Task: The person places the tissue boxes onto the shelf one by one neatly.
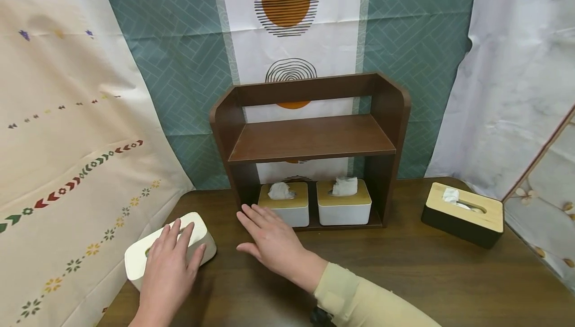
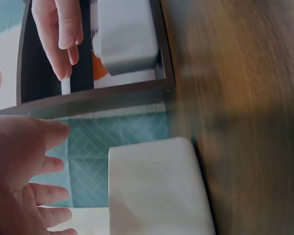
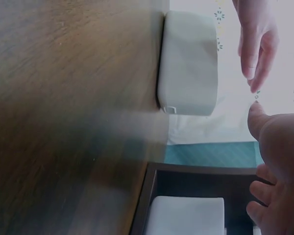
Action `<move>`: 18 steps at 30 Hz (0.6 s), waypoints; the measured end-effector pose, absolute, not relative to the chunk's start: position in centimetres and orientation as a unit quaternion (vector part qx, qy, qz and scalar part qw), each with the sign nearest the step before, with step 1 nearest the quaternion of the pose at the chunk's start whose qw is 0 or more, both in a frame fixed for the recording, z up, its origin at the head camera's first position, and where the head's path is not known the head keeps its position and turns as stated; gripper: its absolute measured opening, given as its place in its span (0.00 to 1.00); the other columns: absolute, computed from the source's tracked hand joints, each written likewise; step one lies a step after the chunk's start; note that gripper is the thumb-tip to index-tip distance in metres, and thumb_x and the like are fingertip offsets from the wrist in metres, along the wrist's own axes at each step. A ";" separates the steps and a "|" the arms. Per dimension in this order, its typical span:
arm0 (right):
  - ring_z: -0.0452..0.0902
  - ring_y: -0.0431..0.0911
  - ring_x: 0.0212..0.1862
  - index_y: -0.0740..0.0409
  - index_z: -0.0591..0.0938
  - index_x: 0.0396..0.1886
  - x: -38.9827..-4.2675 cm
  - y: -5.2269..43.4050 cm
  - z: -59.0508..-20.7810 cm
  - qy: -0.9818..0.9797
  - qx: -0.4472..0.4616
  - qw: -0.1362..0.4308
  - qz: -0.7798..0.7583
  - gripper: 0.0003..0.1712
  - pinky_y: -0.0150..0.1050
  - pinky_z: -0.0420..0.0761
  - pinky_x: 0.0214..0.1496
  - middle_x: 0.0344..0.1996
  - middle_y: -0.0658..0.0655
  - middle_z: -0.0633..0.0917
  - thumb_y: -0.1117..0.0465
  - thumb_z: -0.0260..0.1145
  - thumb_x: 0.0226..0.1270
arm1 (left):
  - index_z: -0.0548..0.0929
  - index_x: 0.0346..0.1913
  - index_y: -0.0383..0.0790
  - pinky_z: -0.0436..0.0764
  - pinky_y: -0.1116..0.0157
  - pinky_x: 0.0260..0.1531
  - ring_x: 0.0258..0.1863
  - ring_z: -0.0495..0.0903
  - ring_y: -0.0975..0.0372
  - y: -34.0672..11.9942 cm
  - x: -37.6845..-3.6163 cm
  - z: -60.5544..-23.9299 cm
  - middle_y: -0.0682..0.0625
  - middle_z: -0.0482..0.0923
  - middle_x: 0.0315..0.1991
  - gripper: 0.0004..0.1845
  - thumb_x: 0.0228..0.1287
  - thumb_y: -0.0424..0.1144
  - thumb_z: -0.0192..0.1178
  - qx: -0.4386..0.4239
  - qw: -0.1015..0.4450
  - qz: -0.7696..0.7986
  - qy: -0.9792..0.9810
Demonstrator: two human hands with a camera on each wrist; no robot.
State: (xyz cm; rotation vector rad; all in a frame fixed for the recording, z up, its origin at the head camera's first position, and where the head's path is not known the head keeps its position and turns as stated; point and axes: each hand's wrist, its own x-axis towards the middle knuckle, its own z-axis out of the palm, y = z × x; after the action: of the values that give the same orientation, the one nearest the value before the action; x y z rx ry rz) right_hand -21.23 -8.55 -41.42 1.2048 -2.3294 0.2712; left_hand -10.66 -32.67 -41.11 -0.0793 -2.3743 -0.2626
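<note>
left hand (image 1: 168,267): fingers straight and spread over the lid of a white rounded plastic box (image 1: 135,259) at the near left of the dark wooden table (image 1: 404,272); whether they touch the lid cannot be told. right hand (image 1: 271,242): fingers straight and fanned, holding nothing. just beyond its fingertips, a dark brown two-tier wooden shelf (image 1: 310,140); in its lower bay, two white tissue boxes with pale wood lids (image 1: 343,202) side by side. well right of both hands, a black tissue box with a wood lid (image 1: 464,214).

Beige right sleeve (image 1: 359,299); dark wristband, perhaps.
</note>
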 end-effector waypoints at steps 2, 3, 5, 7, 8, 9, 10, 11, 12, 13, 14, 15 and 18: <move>0.66 0.51 0.83 0.53 0.73 0.84 -21.3 -8.8 -41.5 -0.855 0.444 0.251 0.097 0.43 0.48 0.65 0.84 0.83 0.55 0.71 0.33 0.63 0.83 | 0.82 0.68 0.27 0.67 0.29 0.67 0.72 0.69 0.26 -33.0 -10.5 -41.3 0.21 0.75 0.70 0.31 0.65 0.37 0.78 -0.027 0.363 -0.104 -0.926; 0.66 0.51 0.83 0.53 0.73 0.84 -21.3 -9.0 -41.6 -0.855 0.444 0.251 0.097 0.42 0.48 0.65 0.84 0.83 0.55 0.71 0.33 0.62 0.83 | 0.82 0.68 0.27 0.67 0.29 0.67 0.72 0.69 0.26 -33.2 -10.4 -41.3 0.21 0.74 0.70 0.31 0.65 0.37 0.77 -0.024 0.363 -0.104 -0.926; 0.66 0.50 0.83 0.52 0.73 0.84 -21.4 -9.3 -41.7 -0.853 0.447 0.251 0.097 0.42 0.48 0.66 0.83 0.83 0.55 0.71 0.33 0.62 0.83 | 0.82 0.67 0.27 0.67 0.30 0.68 0.72 0.69 0.26 -33.5 -10.2 -41.4 0.21 0.74 0.70 0.31 0.66 0.37 0.77 -0.020 0.362 -0.107 -0.926; 0.67 0.50 0.83 0.53 0.73 0.84 -21.4 -9.6 -41.7 -0.851 0.451 0.251 0.100 0.42 0.48 0.67 0.83 0.83 0.55 0.71 0.33 0.62 0.83 | 0.83 0.67 0.27 0.66 0.30 0.68 0.72 0.69 0.26 -33.7 -10.0 -41.5 0.20 0.74 0.69 0.30 0.66 0.38 0.77 -0.015 0.361 -0.108 -0.926; 0.67 0.51 0.83 0.53 0.74 0.84 -21.4 -9.7 -41.7 -0.849 0.453 0.251 0.102 0.42 0.48 0.67 0.83 0.83 0.55 0.71 0.33 0.62 0.84 | 0.83 0.67 0.28 0.67 0.30 0.68 0.72 0.69 0.26 -33.9 -9.9 -41.5 0.20 0.74 0.69 0.30 0.66 0.38 0.77 -0.014 0.361 -0.108 -0.926; 0.67 0.50 0.83 0.53 0.74 0.84 -21.4 -9.9 -41.6 -0.848 0.456 0.251 0.104 0.42 0.48 0.67 0.83 0.83 0.55 0.72 0.33 0.62 0.84 | 0.83 0.67 0.28 0.67 0.30 0.68 0.72 0.69 0.25 -34.0 -9.8 -41.5 0.20 0.74 0.69 0.29 0.66 0.38 0.77 -0.012 0.361 -0.108 -0.926; 0.68 0.50 0.82 0.53 0.74 0.84 -21.4 -10.0 -41.6 -0.846 0.458 0.252 0.106 0.41 0.48 0.68 0.82 0.83 0.55 0.72 0.34 0.62 0.84 | 0.83 0.67 0.28 0.67 0.30 0.68 0.71 0.69 0.25 -34.2 -9.7 -41.5 0.20 0.74 0.69 0.29 0.66 0.37 0.77 -0.010 0.360 -0.109 -0.926; 0.68 0.50 0.82 0.53 0.74 0.84 -21.5 -10.1 -41.6 -0.844 0.461 0.253 0.107 0.41 0.47 0.68 0.82 0.83 0.55 0.72 0.34 0.62 0.84 | 0.83 0.67 0.28 0.67 0.30 0.68 0.71 0.68 0.25 -34.3 -9.6 -41.6 0.20 0.74 0.69 0.29 0.66 0.37 0.77 -0.008 0.360 -0.108 -0.927; 0.68 0.50 0.82 0.53 0.74 0.84 -21.5 -10.3 -41.5 -0.842 0.463 0.254 0.108 0.41 0.47 0.68 0.82 0.82 0.55 0.72 0.34 0.62 0.84 | 0.83 0.67 0.28 0.66 0.30 0.68 0.72 0.68 0.25 -34.4 -9.5 -41.6 0.20 0.74 0.69 0.29 0.66 0.37 0.77 -0.005 0.359 -0.108 -0.927; 0.68 0.50 0.82 0.53 0.74 0.83 -21.5 -10.4 -41.5 -0.841 0.465 0.254 0.109 0.41 0.47 0.67 0.82 0.82 0.55 0.72 0.34 0.62 0.84 | 0.82 0.67 0.28 0.66 0.30 0.67 0.71 0.68 0.25 -34.6 -9.4 -41.5 0.20 0.74 0.70 0.29 0.66 0.37 0.77 -0.003 0.359 -0.108 -0.927; 0.68 0.50 0.82 0.53 0.74 0.83 -21.5 -10.5 -41.5 -0.840 0.466 0.255 0.111 0.40 0.46 0.67 0.82 0.82 0.55 0.72 0.34 0.62 0.84 | 0.82 0.67 0.28 0.66 0.29 0.67 0.71 0.68 0.25 -34.7 -9.3 -41.5 0.20 0.73 0.70 0.30 0.66 0.37 0.77 -0.001 0.359 -0.108 -0.927; 0.68 0.49 0.82 0.53 0.75 0.83 -21.5 -10.7 -41.4 -0.838 0.468 0.257 0.111 0.40 0.46 0.67 0.82 0.82 0.55 0.73 0.34 0.62 0.84 | 0.82 0.67 0.27 0.66 0.29 0.67 0.71 0.68 0.25 -34.9 -9.2 -41.6 0.20 0.73 0.70 0.30 0.66 0.37 0.77 0.002 0.357 -0.107 -0.928; 0.70 0.49 0.81 0.53 0.76 0.82 -21.5 -11.1 -41.4 -0.834 0.472 0.260 0.116 0.40 0.45 0.68 0.82 0.82 0.55 0.73 0.35 0.62 0.84 | 0.82 0.67 0.27 0.65 0.28 0.67 0.71 0.68 0.24 -35.3 -9.0 -41.6 0.20 0.73 0.70 0.30 0.66 0.37 0.77 0.009 0.356 -0.107 -0.928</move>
State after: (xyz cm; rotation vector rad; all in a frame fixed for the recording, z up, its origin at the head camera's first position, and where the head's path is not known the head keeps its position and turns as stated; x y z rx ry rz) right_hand -21.47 -11.12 -41.38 1.2794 -2.2595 0.3129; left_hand -9.01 -35.26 -41.59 0.0235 -2.3986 -0.2770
